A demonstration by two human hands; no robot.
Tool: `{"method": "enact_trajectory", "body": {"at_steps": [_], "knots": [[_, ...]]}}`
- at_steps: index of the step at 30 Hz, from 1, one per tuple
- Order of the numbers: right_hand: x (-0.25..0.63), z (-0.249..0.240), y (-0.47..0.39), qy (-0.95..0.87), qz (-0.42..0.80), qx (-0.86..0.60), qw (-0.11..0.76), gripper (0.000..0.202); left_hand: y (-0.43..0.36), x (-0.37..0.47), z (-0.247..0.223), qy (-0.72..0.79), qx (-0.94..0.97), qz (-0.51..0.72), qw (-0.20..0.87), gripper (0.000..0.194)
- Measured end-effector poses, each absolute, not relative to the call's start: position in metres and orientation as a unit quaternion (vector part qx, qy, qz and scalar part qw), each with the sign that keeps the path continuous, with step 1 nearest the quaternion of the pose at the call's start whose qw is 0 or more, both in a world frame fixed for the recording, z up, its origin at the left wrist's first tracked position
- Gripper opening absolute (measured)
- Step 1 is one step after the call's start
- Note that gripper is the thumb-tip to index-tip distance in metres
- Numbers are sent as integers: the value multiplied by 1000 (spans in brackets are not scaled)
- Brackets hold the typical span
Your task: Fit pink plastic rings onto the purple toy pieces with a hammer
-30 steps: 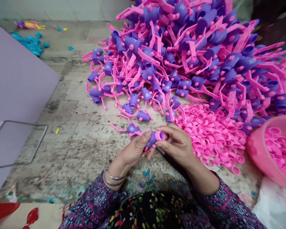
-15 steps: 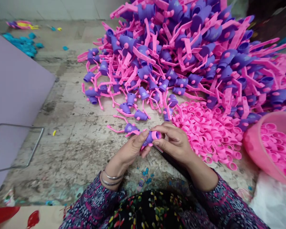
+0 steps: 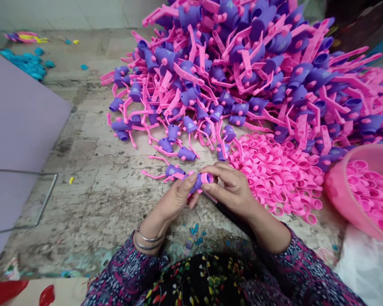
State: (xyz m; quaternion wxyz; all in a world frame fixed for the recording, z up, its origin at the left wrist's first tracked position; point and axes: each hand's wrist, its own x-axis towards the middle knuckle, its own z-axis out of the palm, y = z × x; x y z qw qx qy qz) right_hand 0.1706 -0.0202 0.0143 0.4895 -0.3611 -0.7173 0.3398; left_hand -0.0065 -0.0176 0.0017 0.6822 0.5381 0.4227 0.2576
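head view: left hand (image 3: 175,199) and right hand (image 3: 232,189) both pinch one small purple plastic nozzle piece with a pink ring cap (image 3: 200,180), held between them just above the stained stone floor (image 3: 98,191). its long axis runs left-right, cap end toward the right hand. loose pink plastic rings (image 3: 274,174) lie just right of the right hand, nearer it. fingers hide the piece's underside; the pink plastic basin (image 3: 335,187) is cut off at the edge.

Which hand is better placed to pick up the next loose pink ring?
Probably the right hand: the loose pink rings lie just beside it, while the left hand grips the purple piece on the far side.
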Motion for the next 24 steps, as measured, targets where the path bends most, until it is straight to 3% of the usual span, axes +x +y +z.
{"method": "enact_trajectory", "body": {"at_steps": [7, 12, 17, 24], "knots": [[169, 14, -24, -696, 361, -374, 497, 28, -18, -8, 5, 444, 576, 279, 627, 63], [163, 2, -23, -543, 505, -413, 529, 45, -23, -4, 4, 453, 608, 309, 574, 40], [154, 2, -23, -373, 660, -380, 530, 49, -29, 0, 4, 442, 675, 260, 530, 34], [156, 10, -18, -282, 758, -316, 495, 47, -31, 2, 7, 415, 694, 244, 535, 32]]}}
